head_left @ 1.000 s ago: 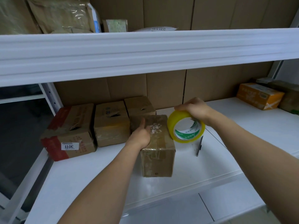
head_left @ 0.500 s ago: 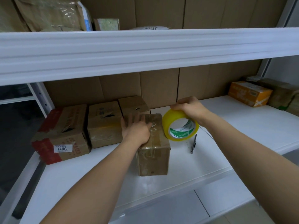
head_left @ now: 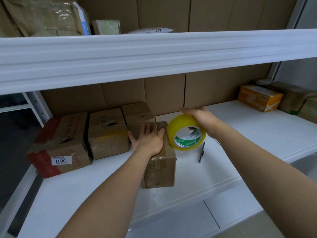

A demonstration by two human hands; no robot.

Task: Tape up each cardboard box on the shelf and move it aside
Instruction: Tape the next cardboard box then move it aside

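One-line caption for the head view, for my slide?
Left hand flat on small box; right hand holds yellow tape roll.

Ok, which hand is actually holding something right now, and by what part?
The right hand holds the yellow tape roll, its grip over the top outer rim. The left hand holds nothing; it lies flat on the small brown cardboard box.

Left hand (head_left: 148,141) flat, fingers spread, pressing top of small taped box (head_left: 160,166) at frame centre. Right hand (head_left: 201,118) grips yellow tape roll (head_left: 186,133) just right of box. Pen (head_left: 201,152) on white shelf (head_left: 240,134) below roll. Three boxes (head_left: 106,133) left of centre.
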